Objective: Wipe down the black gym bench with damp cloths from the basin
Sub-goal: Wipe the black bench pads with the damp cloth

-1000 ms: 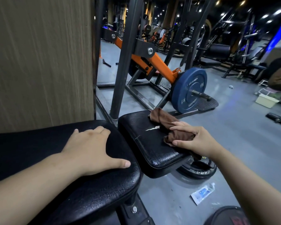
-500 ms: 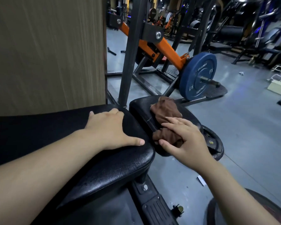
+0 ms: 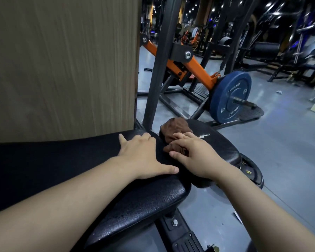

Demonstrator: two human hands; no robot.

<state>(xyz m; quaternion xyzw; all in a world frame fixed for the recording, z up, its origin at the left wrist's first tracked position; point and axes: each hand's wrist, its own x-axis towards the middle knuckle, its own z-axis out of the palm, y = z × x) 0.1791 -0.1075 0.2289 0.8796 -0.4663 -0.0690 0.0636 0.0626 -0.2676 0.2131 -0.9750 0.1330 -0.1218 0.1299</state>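
Observation:
The black gym bench has a long back pad (image 3: 65,160) across the lower left and a smaller seat pad (image 3: 218,142) beyond it, with a white tear in its cover. A brown cloth (image 3: 175,130) lies bunched on the seat pad's near left edge. My right hand (image 3: 195,157) presses down on the cloth's near part, fingers curled over it. My left hand (image 3: 144,155) lies flat on the back pad's end, fingers spread, just left of the cloth. No basin is in view.
A wood-grain panel (image 3: 62,60) rises behind the bench on the left. A black upright frame with an orange arm (image 3: 195,68) carries a blue weight plate (image 3: 231,97). A black plate (image 3: 251,173) lies on the grey floor under the seat. Other gym machines stand behind.
My right hand has dragged the cloth from the seat pad's right side to its left edge, close to my left hand. My left hand stays on the back pad. The camera has shifted.

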